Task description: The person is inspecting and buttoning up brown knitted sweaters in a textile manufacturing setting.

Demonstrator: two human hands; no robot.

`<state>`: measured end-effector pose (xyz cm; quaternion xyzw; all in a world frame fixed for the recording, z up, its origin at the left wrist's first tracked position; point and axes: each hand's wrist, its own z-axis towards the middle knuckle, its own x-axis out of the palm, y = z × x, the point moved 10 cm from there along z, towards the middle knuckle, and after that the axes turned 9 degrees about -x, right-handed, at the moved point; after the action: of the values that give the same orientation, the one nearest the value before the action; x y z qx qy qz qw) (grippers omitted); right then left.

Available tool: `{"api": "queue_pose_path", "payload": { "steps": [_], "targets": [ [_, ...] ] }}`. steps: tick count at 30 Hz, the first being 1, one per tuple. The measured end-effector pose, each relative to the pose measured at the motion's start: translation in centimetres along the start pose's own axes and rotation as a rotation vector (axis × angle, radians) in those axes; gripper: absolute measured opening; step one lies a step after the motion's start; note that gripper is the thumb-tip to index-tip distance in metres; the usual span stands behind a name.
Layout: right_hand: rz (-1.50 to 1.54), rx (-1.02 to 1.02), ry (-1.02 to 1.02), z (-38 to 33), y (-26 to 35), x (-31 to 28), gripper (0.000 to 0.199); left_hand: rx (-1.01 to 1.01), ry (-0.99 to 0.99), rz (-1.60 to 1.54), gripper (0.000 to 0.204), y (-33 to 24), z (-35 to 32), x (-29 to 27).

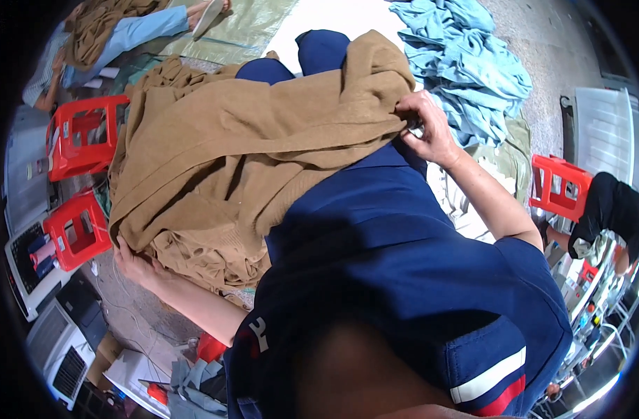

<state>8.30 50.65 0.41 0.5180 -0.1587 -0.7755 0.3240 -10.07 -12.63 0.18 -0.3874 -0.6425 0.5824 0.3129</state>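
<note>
A large brown knitted garment (263,119) lies spread over my lap and knees, its long edge band stretched sideways between my hands. At the right end of that band, my right hand (431,129) pinches the cloth between thumb and fingers. A small whitish or shiny thing shows among those fingers, too small to name. My left hand (134,267) grips the garment's lower left edge, its fingertips partly hidden by the cloth. More brown knitwear (201,262) lies bunched below, beside my left forearm.
Light-blue garments (466,63) are heaped at the far right. Two red plastic stools (89,136) stand at left, near white machines (57,349). Another red stool (560,187) is at right, beside a person in black (609,213). Another person (145,31) sits far left with brown cloth.
</note>
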Motion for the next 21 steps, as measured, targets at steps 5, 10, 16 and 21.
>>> {"api": "queue_pose_path", "payload": {
  "steps": [5, 10, 16, 21],
  "targets": [
    [-0.028, 0.216, -0.225, -3.0, -3.5, -0.7, 0.040, -0.093, -0.133, 0.073, 0.035, 4.2, -0.4, -4.3],
    [-0.025, 0.231, -0.273, -5.0, -3.8, -1.3, 0.032, -0.171, -0.080, 0.095, 0.027, 7.9, 0.2, -7.5],
    [-0.281, -0.071, -0.098, -4.3, 1.0, -3.1, 0.027, 0.247, -0.183, 0.161, 0.036, 1.8, 0.6, -9.6],
    [-0.405, -0.148, -0.137, -4.5, 3.1, -5.3, 0.026, 0.186, -0.283, 0.113, 0.037, -2.3, -2.9, -3.9]
  ]
}}
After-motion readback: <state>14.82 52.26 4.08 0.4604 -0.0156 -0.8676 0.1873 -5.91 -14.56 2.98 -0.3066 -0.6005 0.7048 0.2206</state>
